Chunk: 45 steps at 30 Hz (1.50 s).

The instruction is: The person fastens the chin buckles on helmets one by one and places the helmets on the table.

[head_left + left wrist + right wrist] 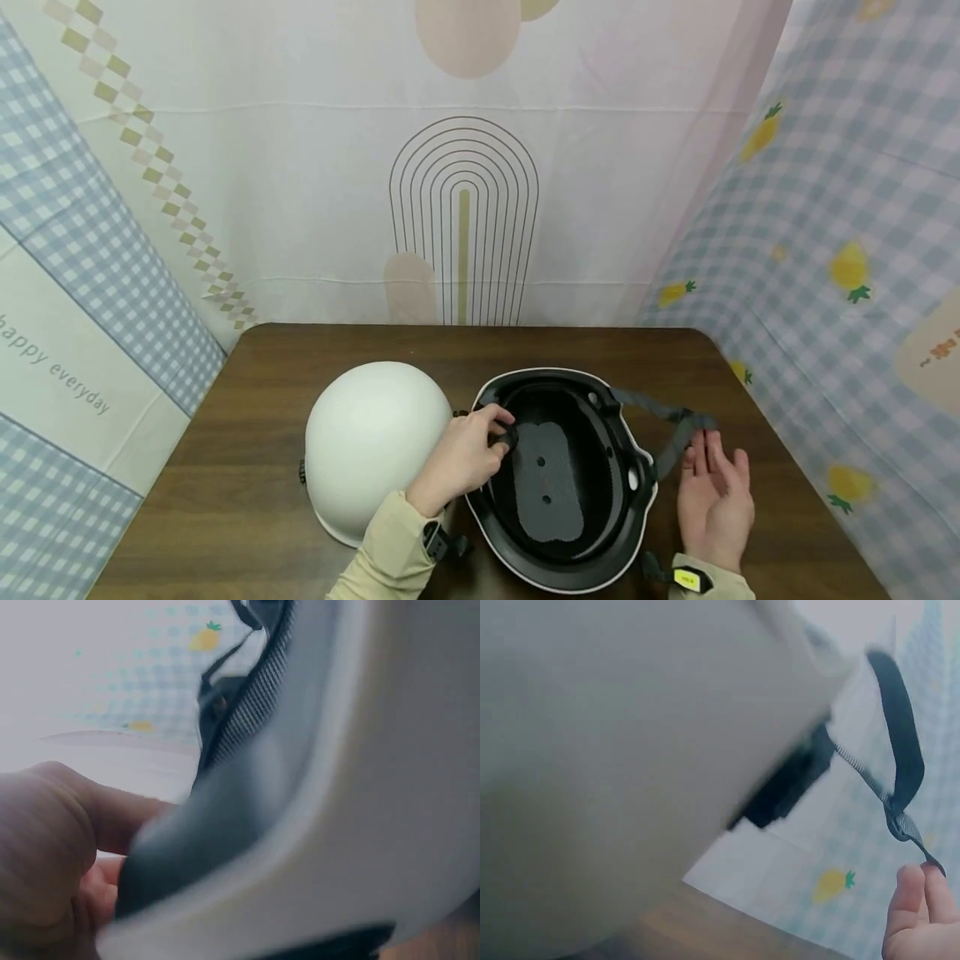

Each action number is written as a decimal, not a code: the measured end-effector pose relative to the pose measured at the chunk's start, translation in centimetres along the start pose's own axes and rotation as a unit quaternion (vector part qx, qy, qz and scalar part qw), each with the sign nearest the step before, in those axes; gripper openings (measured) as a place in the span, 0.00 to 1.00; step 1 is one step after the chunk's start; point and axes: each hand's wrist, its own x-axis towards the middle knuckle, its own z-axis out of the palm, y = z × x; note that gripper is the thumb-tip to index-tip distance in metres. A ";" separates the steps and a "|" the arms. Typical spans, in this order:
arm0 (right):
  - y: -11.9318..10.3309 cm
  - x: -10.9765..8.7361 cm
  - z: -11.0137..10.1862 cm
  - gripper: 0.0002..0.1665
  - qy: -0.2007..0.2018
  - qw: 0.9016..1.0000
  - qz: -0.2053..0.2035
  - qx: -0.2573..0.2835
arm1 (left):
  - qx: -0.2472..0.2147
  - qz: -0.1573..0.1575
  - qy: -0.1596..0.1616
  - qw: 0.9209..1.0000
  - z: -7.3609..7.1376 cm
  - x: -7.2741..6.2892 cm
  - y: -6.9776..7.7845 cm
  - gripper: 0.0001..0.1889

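Observation:
An upturned white helmet [547, 583] with a black lining lies on the table, its hollow side facing up. At its left rim my left hand [465, 454] has curled fingers, pinching a short black piece that looks like part of the helmet strap [508, 435]. In the left wrist view the thumb [127, 817] reaches behind the rim. On the opposite side, a grey strap [671, 446] stretches out from the helmet. My right hand [716, 508] is palm up with extended fingers, and its fingertips touch the strap's outer end. The right wrist view shows that strap [904, 735] hanging at the fingertips.
A second white helmet [375, 442] sits dome up, left of the upturned one and close to the left forearm. Both stand on a brown wooden table [247, 500]. Patterned cloth [300, 208] hangs behind and at both sides.

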 end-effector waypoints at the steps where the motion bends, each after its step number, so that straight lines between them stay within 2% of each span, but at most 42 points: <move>1: -0.1 0.1 -0.2 0.54 0.000 1.000 0.009 0.006 | 0.005 0.000 -0.002 1.000 0.0 0.0 0.0 0.16; 4: -0.5 0.2 -0.6 0.53 -0.005 0.998 0.049 0.032 | 0.009 -0.005 -0.009 1.000 0.2 0.0 0.0 0.17; 6: -0.8 0.3 -0.9 0.53 -0.008 0.994 0.087 0.069 | 0.010 -0.008 -0.010 1.000 0.3 0.0 0.0 0.18; 9: -1.4 0.4 -1.3 0.43 -0.025 0.975 0.162 0.150 | 0.017 -0.013 -0.007 1.000 0.4 0.1 0.0 0.19; 11: -1.6 0.4 -1.6 0.35 -0.031 0.961 0.195 0.195 | 0.020 -0.019 -0.006 1.000 0.5 0.1 0.0 0.19; 13: -1.7 0.4 -1.9 0.23 -0.057 0.948 0.214 0.230 | 0.022 -0.024 -0.005 0.999 0.7 0.2 0.1 0.20; 15: -1.8 0.1 -2.0 0.16 -0.082 0.942 0.216 0.244 | 0.025 -0.029 -0.003 0.999 0.8 0.2 0.1 0.21; 17: -1.9 -0.1 -2.0 0.14 -0.113 0.944 0.204 0.235 | 0.022 -0.033 -0.001 0.999 0.9 0.2 0.0 0.23; 21: -2.7 -0.5 -1.4 0.18 -0.160 0.957 0.162 0.179 | 0.008 -0.044 0.000 0.999 0.9 0.2 0.0 0.25; 27: -4.5 -0.6 -0.8 0.15 -0.190 0.970 0.106 0.111 | -0.017 -0.057 0.008 0.998 0.9 0.3 -0.2 0.26; 30: -5.5 -0.7 -0.6 0.15 -0.173 0.981 0.060 0.060 | -0.037 -0.063 0.004 0.997 0.8 0.3 -0.3 0.27; 33: -6.3 -0.8 0.0 0.13 -0.110 0.993 -0.009 0.032 | -0.065 -0.071 -0.005 0.995 0.6 0.3 -0.4 0.27; 37: -6.9 -1.0 1.0 0.11 -0.034 0.995 -0.090 0.018 | -0.092 -0.084 0.005 0.992 0.5 0.4 -0.6 0.25; 41: -6.7 -1.7 1.8 0.07 -0.040 0.994 -0.103 0.015 | -0.119 -0.087 0.031 0.989 0.5 0.7 -0.6 0.22; 43: -6.2 -2.2 2.4 0.06 -0.051 0.993 -0.102 -0.016 | -0.144 -0.084 0.041 0.985 0.5 0.8 -0.6 0.20; 45: -5.6 -2.7 3.1 0.10 -0.065 0.989 -0.109 -0.074 | -0.189 -0.080 0.050 0.977 0.4 0.9 -0.6 0.18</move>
